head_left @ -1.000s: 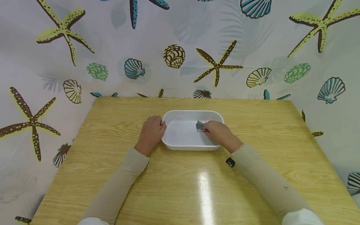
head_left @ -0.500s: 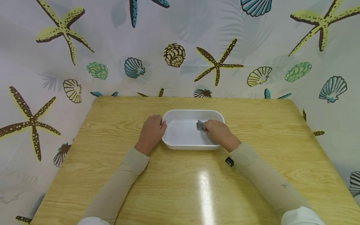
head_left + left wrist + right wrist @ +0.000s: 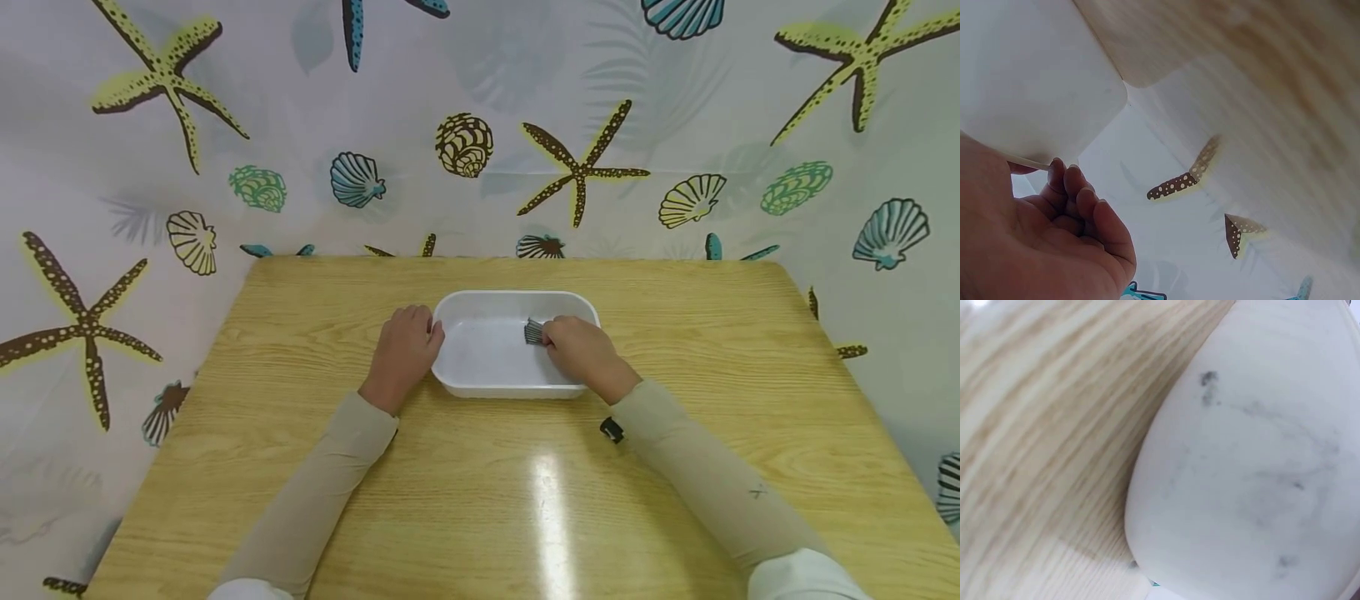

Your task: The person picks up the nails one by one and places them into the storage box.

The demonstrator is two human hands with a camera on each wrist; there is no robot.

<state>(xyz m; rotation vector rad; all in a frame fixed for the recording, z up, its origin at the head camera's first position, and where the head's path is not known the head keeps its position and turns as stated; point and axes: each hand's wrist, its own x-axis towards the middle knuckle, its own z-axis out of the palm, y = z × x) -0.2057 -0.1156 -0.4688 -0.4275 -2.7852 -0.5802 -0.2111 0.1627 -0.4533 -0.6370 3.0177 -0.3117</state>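
A white oval-cornered plastic tub [image 3: 480, 387] sits on the table before me. My left hand [image 3: 405, 350] pinches its left rim, and in the left wrist view that hand [image 3: 1066, 231] has its curled fingertips at the rim of the tub [image 3: 1035, 81]. Inside the tub's right half, my right hand [image 3: 585, 350] grips a small bunch of thin grey nail-like pieces [image 3: 534, 332]. They fan out to the left from its fingers; their other ends are hidden in the hand. The right wrist view is filled by the tub's scuffed outer wall [image 3: 1235, 475], with no hand visible.
The wood-grained table [image 3: 315, 308] extends around the tub on all sides. A patterned cloth [image 3: 405, 100] with starfish and shells hangs behind it and at the sides. A small black piece [image 3: 612, 430] shows beside the right sleeve.
Between the frames the bunch in my right hand shifts only slightly, its ends looking a little more compact. The left hand and the tub stay in place.
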